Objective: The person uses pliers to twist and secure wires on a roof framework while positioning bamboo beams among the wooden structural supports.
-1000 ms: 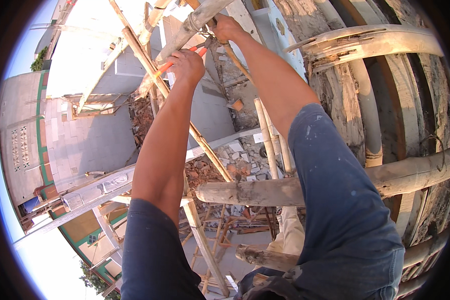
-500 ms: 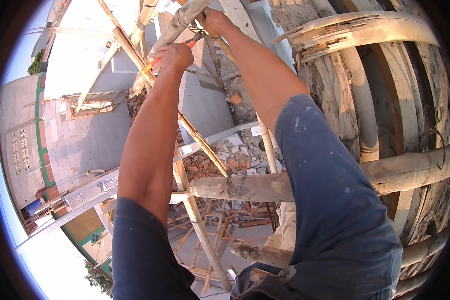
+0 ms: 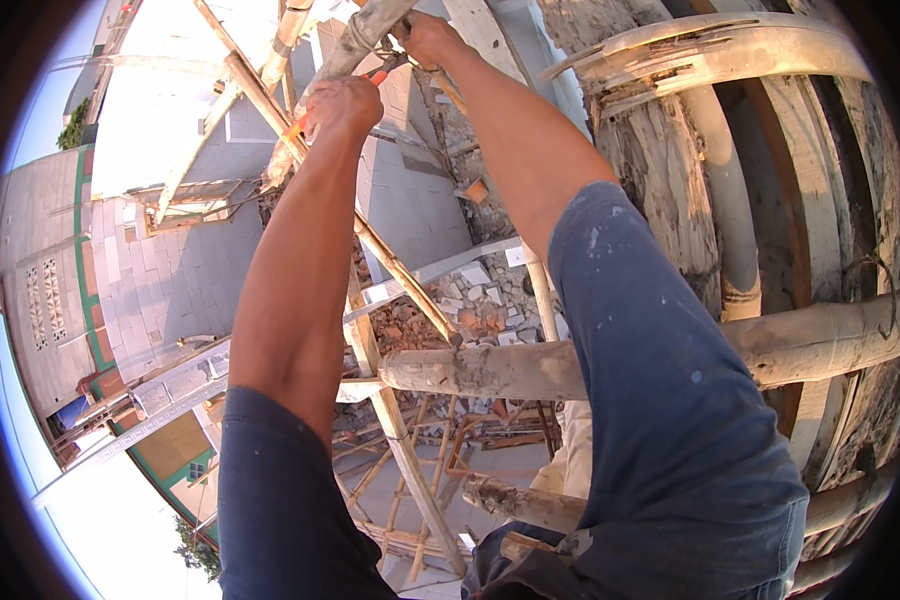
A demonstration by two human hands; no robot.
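Note:
My left hand is closed around pliers with orange-red handles. Their dark jaws point up and right, toward my other hand. Close to the jaws, a thick bamboo pole slants upward, with a binding wrapped around it. My right hand is curled shut beside that pole, just above the jaws. What lies inside its fingers is hidden. Below it, a thin wooden stick slants down to the right.
A thick horizontal pole crosses in front of me. Weathered planks and bamboo fill the right side, with a splintered bamboo length across them. Far below lie broken bricks and rubble. A grey block wall stands left.
My left hand has risen slightly with the pliers, and less of their orange handles shows. My right hand stays at nearly the same place by the pole.

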